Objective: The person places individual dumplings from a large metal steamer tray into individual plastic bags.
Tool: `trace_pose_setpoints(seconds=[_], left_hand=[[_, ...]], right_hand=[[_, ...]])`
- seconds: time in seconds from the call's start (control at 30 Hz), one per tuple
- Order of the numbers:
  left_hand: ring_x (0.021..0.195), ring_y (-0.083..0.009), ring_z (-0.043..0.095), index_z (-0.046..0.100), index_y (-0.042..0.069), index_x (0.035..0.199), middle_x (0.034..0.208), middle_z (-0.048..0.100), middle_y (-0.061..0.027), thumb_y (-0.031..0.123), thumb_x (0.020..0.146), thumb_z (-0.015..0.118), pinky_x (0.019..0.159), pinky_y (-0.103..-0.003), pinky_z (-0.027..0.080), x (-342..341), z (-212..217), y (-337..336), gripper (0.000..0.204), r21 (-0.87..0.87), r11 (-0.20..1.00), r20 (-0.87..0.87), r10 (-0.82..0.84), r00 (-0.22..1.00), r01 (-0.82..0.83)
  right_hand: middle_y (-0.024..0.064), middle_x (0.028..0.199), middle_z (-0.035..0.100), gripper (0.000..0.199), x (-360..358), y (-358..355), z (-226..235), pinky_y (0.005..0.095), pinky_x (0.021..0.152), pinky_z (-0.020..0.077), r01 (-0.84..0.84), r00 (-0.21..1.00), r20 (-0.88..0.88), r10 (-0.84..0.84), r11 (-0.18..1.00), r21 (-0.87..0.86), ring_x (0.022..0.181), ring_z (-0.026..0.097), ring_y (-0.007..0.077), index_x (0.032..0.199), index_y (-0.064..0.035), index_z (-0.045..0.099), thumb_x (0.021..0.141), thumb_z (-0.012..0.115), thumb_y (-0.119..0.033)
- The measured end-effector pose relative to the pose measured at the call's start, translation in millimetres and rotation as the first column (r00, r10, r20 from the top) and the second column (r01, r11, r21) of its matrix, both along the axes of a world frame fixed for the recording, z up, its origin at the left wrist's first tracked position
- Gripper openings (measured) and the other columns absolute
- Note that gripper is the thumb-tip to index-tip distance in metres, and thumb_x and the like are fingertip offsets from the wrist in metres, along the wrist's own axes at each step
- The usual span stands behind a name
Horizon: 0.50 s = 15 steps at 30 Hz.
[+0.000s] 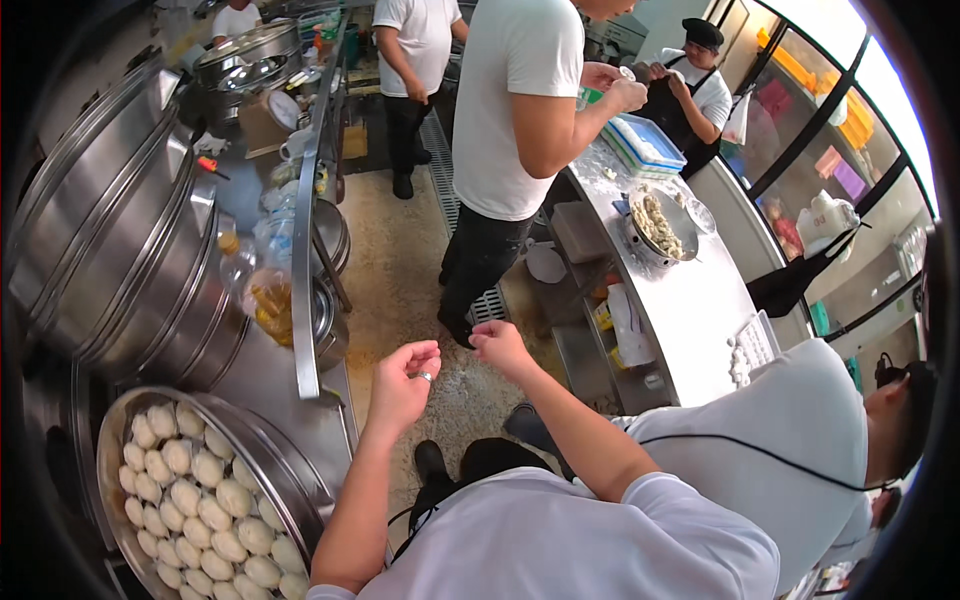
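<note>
Both my hands are raised in front of me over the walkway, a short gap between them. My left hand [402, 383] wears a ring; its fingers curl in toward the thumb. With fingertips pressed together, my right hand [502, 349] is closed in a pinch. Whatever either hand might hold is too small or hidden to make out. Closest to my left arm is a round steel steamer tray [291, 462] at the lower left. Rows of pale round dough buns [200, 470] fill it.
Tall stacked steel steamers [110, 220] stand on the left counter beside bottles [268, 300]. A person in white [510, 110] stands ahead. On the right, a worktable [690, 315] bears a bowl of filling [660, 225] and a tray of small pieces [752, 350]. Another person [760, 440] is close at my right.
</note>
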<state>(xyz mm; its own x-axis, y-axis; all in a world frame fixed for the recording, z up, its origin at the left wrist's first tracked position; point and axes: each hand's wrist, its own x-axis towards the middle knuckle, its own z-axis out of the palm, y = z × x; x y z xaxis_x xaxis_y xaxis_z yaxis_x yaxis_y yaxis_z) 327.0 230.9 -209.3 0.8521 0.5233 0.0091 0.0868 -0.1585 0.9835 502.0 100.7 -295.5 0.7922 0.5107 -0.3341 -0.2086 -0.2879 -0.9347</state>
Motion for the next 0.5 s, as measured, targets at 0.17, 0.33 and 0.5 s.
trace_pose_setpoints(seconds=[0.17, 0.33, 0.5], left_hand=[[0.096, -0.0155, 0.070, 0.070, -0.002, 0.117, 0.106, 0.075, -0.0104, 0.007, 0.095, 0.070, 0.088, -0.030, 0.055, 42, -9, 23, 0.024, 0.002, 0.999, -0.036, -0.041, 0.998, 0.041], [0.097, -0.0151, 0.069, 0.069, -0.002, 0.117, 0.106, 0.075, -0.0099, 0.007, 0.095, 0.070, 0.087, -0.030, 0.055, 90, -6, 40, 0.024, -0.010, 1.000, -0.013, -0.021, 1.000, 0.021], [0.095, -0.0173, 0.070, 0.069, -0.003, 0.118, 0.106, 0.074, -0.0120, 0.007, 0.094, 0.071, 0.085, -0.031, 0.055, 126, -16, 50, 0.026, 0.118, 0.993, -0.060, 0.008, 0.998, -0.001]], right_hand=[[0.0070, 0.084, 0.069, 0.030, 28, 10, -15, 0.0295, 0.062, 0.0504, 0.007, 0.999, -0.047, -0.009, 0.999, -0.049, 0.069, 0.063, 0.0134, 0.113, 0.0083, 0.065, 0.090, 0.071, -0.010], [0.0077, 0.084, 0.070, 0.029, 65, 19, -17, 0.0306, 0.063, 0.0516, 0.014, 0.996, -0.093, -0.019, 0.998, -0.054, 0.070, 0.065, 0.0141, 0.114, 0.0056, 0.067, 0.091, 0.070, -0.012], [0.0091, 0.085, 0.071, 0.030, 88, 44, 1, 0.0302, 0.063, 0.0526, 0.018, 1.000, -0.015, -0.017, 0.998, 0.058, 0.071, 0.067, 0.0150, 0.111, 0.0052, 0.069, 0.091, 0.070, -0.016]])
